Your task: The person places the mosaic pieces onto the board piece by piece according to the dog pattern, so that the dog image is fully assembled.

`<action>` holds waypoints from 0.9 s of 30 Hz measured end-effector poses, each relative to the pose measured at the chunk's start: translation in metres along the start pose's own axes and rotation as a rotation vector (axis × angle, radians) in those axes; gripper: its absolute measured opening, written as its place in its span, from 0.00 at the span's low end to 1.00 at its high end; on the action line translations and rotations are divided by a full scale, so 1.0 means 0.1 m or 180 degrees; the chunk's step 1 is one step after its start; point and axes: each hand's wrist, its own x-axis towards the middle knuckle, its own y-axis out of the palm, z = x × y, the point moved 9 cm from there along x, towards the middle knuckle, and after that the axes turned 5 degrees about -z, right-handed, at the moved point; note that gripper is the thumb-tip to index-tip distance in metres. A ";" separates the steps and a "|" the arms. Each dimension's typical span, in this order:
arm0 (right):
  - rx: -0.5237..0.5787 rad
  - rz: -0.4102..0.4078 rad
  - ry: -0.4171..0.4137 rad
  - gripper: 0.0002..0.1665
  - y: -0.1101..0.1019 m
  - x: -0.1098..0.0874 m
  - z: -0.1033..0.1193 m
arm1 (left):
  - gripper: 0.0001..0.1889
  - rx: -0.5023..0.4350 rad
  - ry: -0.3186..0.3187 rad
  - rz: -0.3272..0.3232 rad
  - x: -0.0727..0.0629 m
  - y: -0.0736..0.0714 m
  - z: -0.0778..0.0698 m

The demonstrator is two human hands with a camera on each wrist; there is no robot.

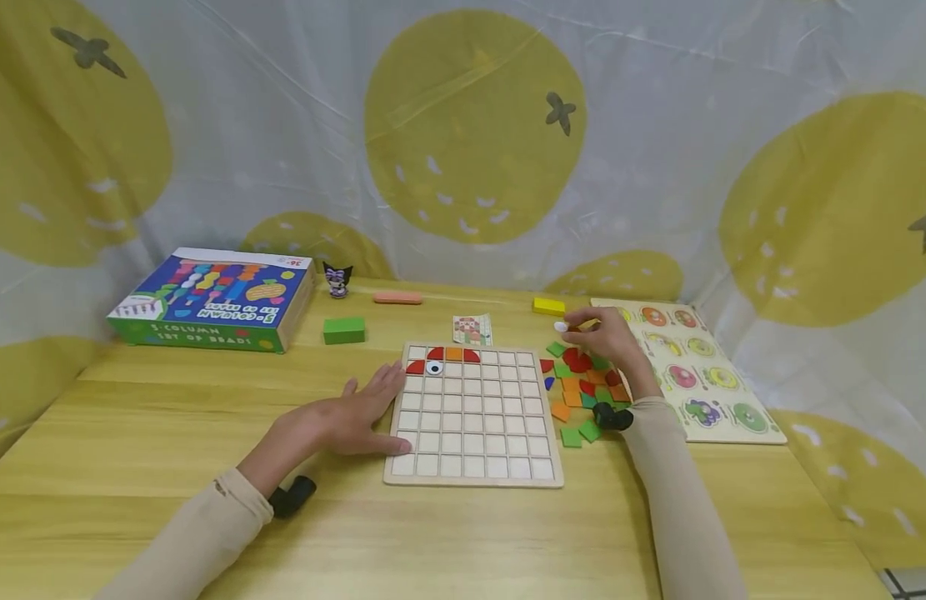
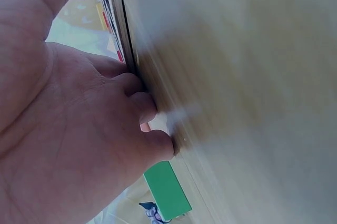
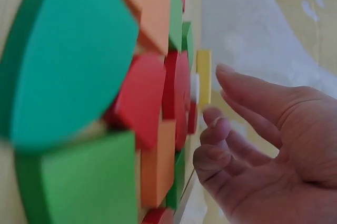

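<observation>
My left hand (image 1: 350,421) rests at the left edge of a wooden grid board (image 1: 473,421), its fingers along the side and its thumb over the lower left cells. At the board's top left lie red rounded pieces (image 1: 435,354), an orange square (image 1: 453,354) and a white eye disc (image 1: 434,367) with a dark pupil. My right hand (image 1: 608,342) hovers over loose pieces right of the board. Its fingertips are beside a small white disc (image 1: 560,327). In the right wrist view its thumb and fingers stand apart, with nothing between them.
Green, orange and red pieces (image 1: 571,437) lie scattered by the board. A fruit puzzle board (image 1: 718,429) stands on the right. Behind are a yellow block (image 1: 548,306), a picture card (image 1: 473,330), a pink bar (image 1: 397,297), a green block (image 1: 344,331), a figurine (image 1: 337,281) and a bead box (image 1: 207,300).
</observation>
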 end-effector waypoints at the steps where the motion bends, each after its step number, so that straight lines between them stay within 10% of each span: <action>1: -0.0006 0.0008 -0.0023 0.21 -0.01 0.00 0.00 | 0.64 0.0009 -0.0002 -0.0009 0.01 0.00 0.02; 27: -0.0090 0.0614 -0.0169 0.13 -0.25 -0.35 -0.23 | 0.69 0.0172 -0.0024 -0.0133 0.04 0.02 0.11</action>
